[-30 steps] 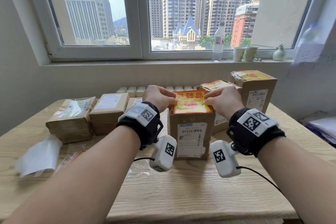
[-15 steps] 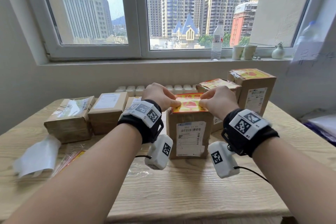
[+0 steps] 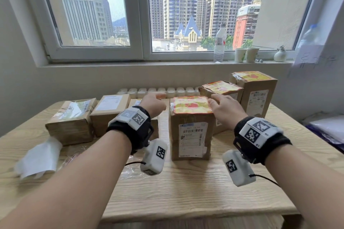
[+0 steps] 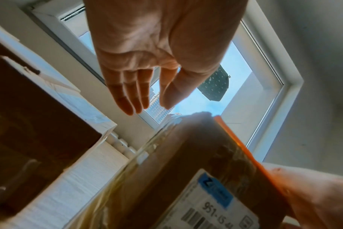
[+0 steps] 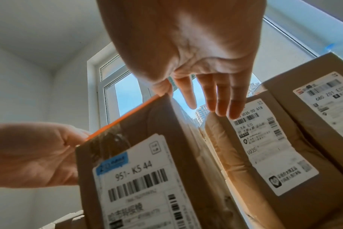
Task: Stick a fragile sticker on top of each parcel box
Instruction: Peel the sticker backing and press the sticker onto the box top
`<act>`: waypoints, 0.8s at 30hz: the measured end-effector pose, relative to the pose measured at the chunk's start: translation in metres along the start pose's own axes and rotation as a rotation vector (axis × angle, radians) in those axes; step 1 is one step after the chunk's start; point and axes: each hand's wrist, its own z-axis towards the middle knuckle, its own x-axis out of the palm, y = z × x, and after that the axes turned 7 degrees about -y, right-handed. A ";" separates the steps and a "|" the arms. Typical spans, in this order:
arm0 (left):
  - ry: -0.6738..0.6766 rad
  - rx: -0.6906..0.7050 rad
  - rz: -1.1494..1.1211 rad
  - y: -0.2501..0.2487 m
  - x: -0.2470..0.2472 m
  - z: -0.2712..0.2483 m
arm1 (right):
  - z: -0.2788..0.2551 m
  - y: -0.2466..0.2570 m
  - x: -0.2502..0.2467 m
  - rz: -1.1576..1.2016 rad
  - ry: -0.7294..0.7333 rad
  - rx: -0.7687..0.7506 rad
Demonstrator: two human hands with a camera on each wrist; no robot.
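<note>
Brown cardboard makes up the middle parcel box (image 3: 191, 135), which stands upright on the wooden worktop (image 3: 186, 191) in the head view. A red and yellow fragile sticker (image 3: 191, 105) lies flat on its top. The left hand (image 3: 153, 103) is just left of the box top, fingers straight, holding nothing. The right hand (image 3: 226, 108) is at the right edge of the box top, fingers loose and spread, with the thumb close to the sticker's right edge. Two more boxes with stickers on top (image 3: 255, 87) stand behind and to the right. Three plain boxes (image 3: 74, 119) lie to the left, near a white backing sheet (image 3: 40, 157). A water bottle (image 3: 220, 42) and two paper cups (image 3: 246, 55) stand on the window sill.

From the left wrist, the left hand (image 4: 157, 54) shows a flat palm with straight fingers (image 4: 127, 96), up in the air beside the box. The middle parcel box (image 4: 186, 178) is lower down, with the orange edge of the fragile sticker (image 4: 239, 139) along its top.

From the right wrist, the right hand (image 5: 196, 46) is spread wide, its grip around nothing. Its thumb tip sits right at the top corner of the middle parcel box (image 5: 147, 170), where the fragile sticker (image 5: 123, 117) edge ends; touching or not, I cannot tell. The other fingers (image 5: 221, 99) point past the box toward the next one. The left hand (image 5: 35, 155) shows at the box's left side.
</note>
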 end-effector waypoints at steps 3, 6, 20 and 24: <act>0.135 -0.045 -0.081 0.001 0.000 -0.007 | -0.007 -0.003 0.001 0.060 -0.066 0.063; 0.293 -0.031 -0.035 0.000 0.006 -0.018 | -0.011 -0.004 0.007 0.140 -0.038 0.111; 0.140 -0.038 -0.059 0.014 0.037 0.029 | 0.024 -0.019 0.002 0.038 -0.324 -0.042; 0.141 -0.042 -0.053 0.010 0.047 0.052 | 0.048 -0.027 0.003 -0.211 -0.230 -0.093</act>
